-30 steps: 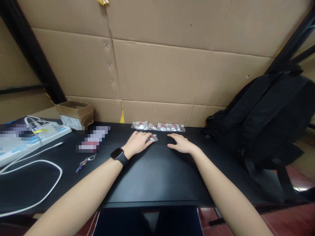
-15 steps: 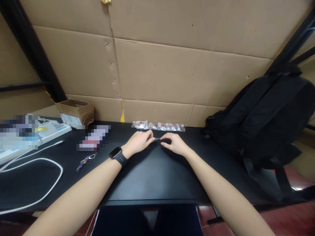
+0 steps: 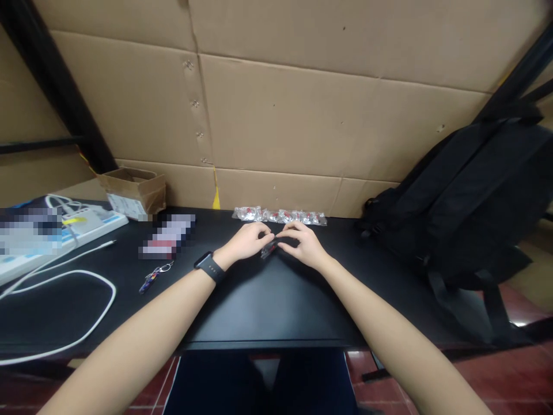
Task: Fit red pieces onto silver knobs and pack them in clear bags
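A small clear plastic packet (image 3: pixel 268 249) with dark and red parts is between my hands, just above or on the black table; what is inside is too small to make out. My left hand (image 3: pixel 247 241), wearing a black watch (image 3: pixel 209 266) on the wrist, pinches its upper left edge between thumb and fingers. Curled in from the other side, my right hand (image 3: pixel 305 248) has its fingertips at the packet's upper right edge. Just beyond my hands, several similar clear packets (image 3: pixel 287 217) with red marks lie in a row along the cardboard wall.
The black table (image 3: pixel 268 314) runs up to a cardboard wall (image 3: pixel 294 121). On the left are an open cardboard box (image 3: pixel 149 193), a blurred-out flat item (image 3: pixel 168 236), a keychain (image 3: pixel 153 278), a white cable (image 3: pixel 113 297) and a power strip (image 3: pixel 93 230). A black backpack (image 3: pixel 475 196) stands right.
The packet has tilted so that its face now shows below my fingertips. My right fingers have come in closer to my left hand. The camera view has shifted slightly.
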`<state>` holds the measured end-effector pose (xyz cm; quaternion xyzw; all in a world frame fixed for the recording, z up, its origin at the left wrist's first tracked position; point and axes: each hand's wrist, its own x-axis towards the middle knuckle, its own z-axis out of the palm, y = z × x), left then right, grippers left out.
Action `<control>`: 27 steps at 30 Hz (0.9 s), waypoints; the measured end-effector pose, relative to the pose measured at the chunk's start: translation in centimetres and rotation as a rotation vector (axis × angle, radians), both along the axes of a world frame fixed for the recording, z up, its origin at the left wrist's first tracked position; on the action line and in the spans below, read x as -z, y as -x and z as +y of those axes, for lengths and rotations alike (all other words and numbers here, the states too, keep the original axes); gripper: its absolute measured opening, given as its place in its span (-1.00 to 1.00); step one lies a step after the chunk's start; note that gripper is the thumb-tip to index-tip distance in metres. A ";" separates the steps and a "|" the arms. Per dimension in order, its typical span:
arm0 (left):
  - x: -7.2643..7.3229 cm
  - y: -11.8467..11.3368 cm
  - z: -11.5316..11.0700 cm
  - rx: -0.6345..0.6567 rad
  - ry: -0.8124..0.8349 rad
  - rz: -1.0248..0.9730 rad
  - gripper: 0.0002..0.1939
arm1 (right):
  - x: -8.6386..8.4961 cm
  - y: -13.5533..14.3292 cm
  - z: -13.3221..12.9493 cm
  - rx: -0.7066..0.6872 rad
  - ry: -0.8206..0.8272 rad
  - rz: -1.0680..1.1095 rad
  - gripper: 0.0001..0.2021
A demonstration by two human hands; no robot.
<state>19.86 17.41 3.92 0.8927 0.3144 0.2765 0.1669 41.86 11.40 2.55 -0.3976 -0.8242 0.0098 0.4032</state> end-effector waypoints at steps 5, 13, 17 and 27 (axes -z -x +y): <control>-0.2 0.1 -0.1 0.020 0.059 -0.032 -0.73 | 0.0 0.1 0.2 -0.034 -0.031 -0.024 -0.85; -0.3 0.4 0.1 -0.043 -0.034 0.031 -0.69 | -0.4 0.1 -0.1 -0.005 0.007 -0.050 -0.94; -0.5 1.3 0.5 -0.155 -0.167 0.200 -0.66 | -0.9 -0.9 -0.4 -0.006 0.094 -0.117 -0.94; 0.1 1.8 1.0 0.081 -0.068 0.241 -0.59 | -1.2 -2.5 -0.6 -0.024 0.256 -0.213 -0.83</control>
